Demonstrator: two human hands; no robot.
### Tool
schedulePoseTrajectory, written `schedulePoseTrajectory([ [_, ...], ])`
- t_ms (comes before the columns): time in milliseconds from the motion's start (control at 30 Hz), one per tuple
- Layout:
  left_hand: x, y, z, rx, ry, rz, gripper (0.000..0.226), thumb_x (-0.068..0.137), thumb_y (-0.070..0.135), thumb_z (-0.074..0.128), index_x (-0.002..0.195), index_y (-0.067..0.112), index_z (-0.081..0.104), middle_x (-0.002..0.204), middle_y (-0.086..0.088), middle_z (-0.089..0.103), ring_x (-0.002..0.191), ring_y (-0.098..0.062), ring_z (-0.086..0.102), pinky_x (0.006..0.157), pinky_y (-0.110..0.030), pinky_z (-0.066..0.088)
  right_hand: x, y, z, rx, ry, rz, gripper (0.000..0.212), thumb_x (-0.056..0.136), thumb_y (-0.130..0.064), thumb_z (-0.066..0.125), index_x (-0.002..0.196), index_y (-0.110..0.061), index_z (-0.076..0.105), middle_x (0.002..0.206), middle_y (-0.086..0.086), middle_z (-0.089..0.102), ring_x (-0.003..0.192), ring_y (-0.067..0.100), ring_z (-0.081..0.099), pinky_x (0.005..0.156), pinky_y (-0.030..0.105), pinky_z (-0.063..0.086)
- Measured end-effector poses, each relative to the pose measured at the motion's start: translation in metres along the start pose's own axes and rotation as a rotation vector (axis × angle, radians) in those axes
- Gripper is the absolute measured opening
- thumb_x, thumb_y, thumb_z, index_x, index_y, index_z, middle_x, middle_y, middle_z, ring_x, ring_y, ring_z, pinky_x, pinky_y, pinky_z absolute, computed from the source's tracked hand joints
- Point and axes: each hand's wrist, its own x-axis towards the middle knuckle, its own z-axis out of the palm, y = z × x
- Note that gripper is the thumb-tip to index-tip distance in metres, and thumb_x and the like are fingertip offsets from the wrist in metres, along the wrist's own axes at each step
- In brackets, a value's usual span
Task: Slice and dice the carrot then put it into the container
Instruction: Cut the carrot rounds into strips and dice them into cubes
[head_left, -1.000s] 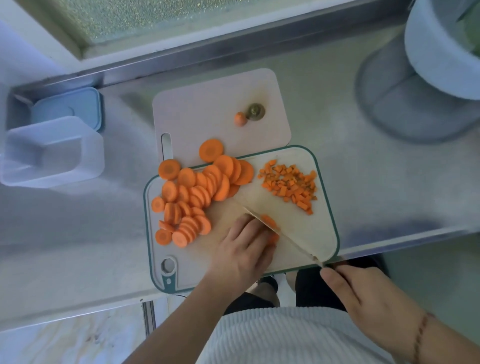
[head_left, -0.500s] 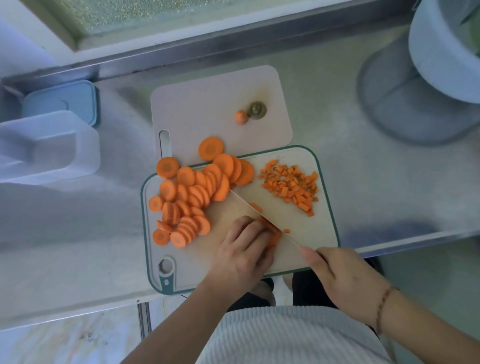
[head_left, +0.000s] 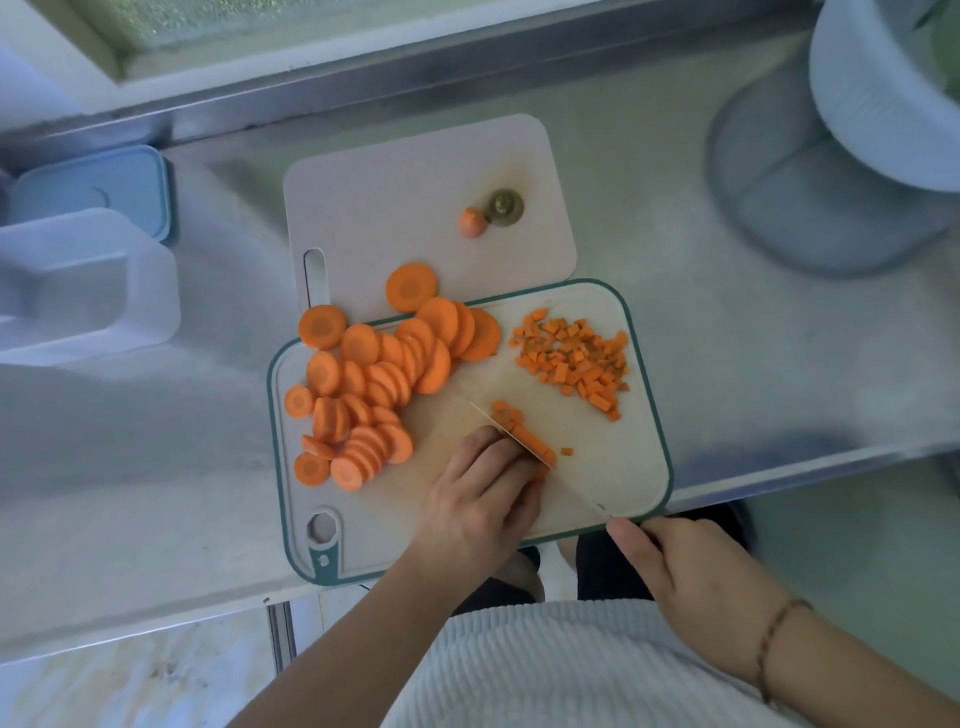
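Note:
Several round carrot slices (head_left: 374, 379) lie heaped on the left of the green-rimmed cutting board (head_left: 644, 467). A pile of diced carrot (head_left: 576, 361) sits at its far right. My left hand (head_left: 483, 499) presses curled fingers on a small stack of carrot strips (head_left: 530, 441) near the board's middle. My right hand (head_left: 696, 571) grips the knife handle at the board's near edge. The knife blade (head_left: 571, 488) runs diagonally through the strips beside my left fingertips. The clear container (head_left: 78, 286) stands at the far left.
A pink board (head_left: 395, 197) lies behind the green one, carrying the carrot end (head_left: 471, 222) and its stem cap (head_left: 504, 207). A blue lid (head_left: 93, 192) rests behind the container. A large pale pot (head_left: 852, 130) stands at the back right. The counter edge runs just below the board.
The knife has come down and cut through the strips under my left hand. A few new pieces lie to the right of the blade. My right hand shifted slightly left and forward.

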Motion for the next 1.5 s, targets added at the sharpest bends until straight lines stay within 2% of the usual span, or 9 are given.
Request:
schedulePoseTrajectory([
  [200,-0.001,0.001,0.001,0.0,-0.002,-0.006,0.013,0.085,0.003,0.078,0.098,0.001,0.077,0.107,-0.011,0.072,0.111,-0.03,0.063,0.103,-0.034,0.049,-0.002,-0.006,0.0,0.01,0.01,0.016,0.067,0.078,-0.075,0.006,0.06,-0.024,0.045,0.053,-0.003,0.047,0.051,0.01,0.046,0.061,0.034,0.049],
  [433,0.001,0.001,0.0,0.021,0.01,0.013,0.012,0.084,0.003,0.076,0.096,0.0,0.077,0.105,-0.012,0.071,0.11,-0.029,0.062,0.105,-0.031,0.047,0.002,-0.004,0.008,-0.018,0.052,-0.018,0.087,0.072,-0.082,-0.002,0.075,-0.02,0.059,0.072,0.0,0.061,0.068,0.016,0.06,0.072,0.039,0.053],
  [567,0.002,0.002,0.0,0.017,0.007,0.016,0.012,0.083,0.003,0.076,0.096,0.001,0.076,0.104,-0.011,0.071,0.11,-0.029,0.062,0.103,-0.032,0.049,0.004,-0.003,0.008,0.009,0.025,-0.001,0.076,0.08,-0.078,0.009,0.068,-0.016,0.052,0.064,0.002,0.055,0.065,0.021,0.057,0.069,0.04,0.053],
  [767,0.004,0.003,-0.001,-0.02,-0.032,-0.001,0.01,0.086,0.004,0.073,0.095,0.001,0.075,0.104,-0.011,0.069,0.105,-0.033,0.065,0.095,-0.039,0.053,0.002,0.002,0.001,0.078,-0.031,0.0,0.078,0.069,-0.088,0.01,0.054,-0.016,0.038,0.051,0.002,0.045,0.05,0.018,0.045,0.058,0.035,0.046],
  [1000,0.007,0.0,0.0,-0.06,-0.035,-0.003,0.01,0.087,0.008,0.073,0.094,0.001,0.075,0.103,-0.012,0.069,0.104,-0.033,0.064,0.099,-0.037,0.05,0.005,-0.009,-0.008,0.083,-0.036,0.095,0.053,0.091,-0.07,0.021,0.061,-0.028,0.03,0.068,0.008,0.045,0.066,0.022,0.047,0.066,0.029,0.043],
  [1100,0.004,0.0,0.001,-0.062,-0.015,0.005,0.01,0.086,0.006,0.074,0.094,0.0,0.074,0.104,-0.012,0.069,0.106,-0.032,0.064,0.102,-0.033,0.049,0.014,-0.02,-0.003,0.001,-0.029,0.084,0.077,0.077,-0.081,0.013,0.063,-0.015,0.049,0.063,0.006,0.05,0.064,0.024,0.053,0.064,0.03,0.044],
  [1167,0.006,-0.001,0.002,-0.067,0.001,0.016,0.011,0.083,0.004,0.075,0.093,-0.001,0.074,0.1,-0.013,0.069,0.104,-0.031,0.063,0.1,-0.032,0.05,0.027,-0.038,0.0,-0.031,-0.006,0.05,0.076,0.086,-0.077,0.018,0.078,-0.014,0.061,0.069,0.008,0.055,0.072,0.027,0.057,0.068,0.032,0.046],
  [1400,0.005,-0.002,0.001,-0.09,-0.023,0.01,0.012,0.083,0.004,0.076,0.094,0.002,0.071,0.102,-0.01,0.066,0.101,-0.03,0.061,0.094,-0.038,0.052,0.026,-0.016,-0.012,0.037,0.006,0.016,0.081,0.075,-0.083,0.018,0.054,-0.012,0.051,0.053,0.001,0.055,0.054,0.017,0.056,0.06,0.033,0.047],
  [1500,0.004,-0.001,0.003,-0.071,-0.036,0.006,0.01,0.086,0.007,0.073,0.095,0.003,0.071,0.104,-0.01,0.065,0.1,-0.03,0.061,0.094,-0.042,0.052,0.017,0.002,-0.027,0.034,-0.025,0.022,0.069,0.075,-0.079,0.022,0.048,-0.018,0.038,0.038,-0.005,0.041,0.038,0.006,0.042,0.048,0.021,0.038],
])
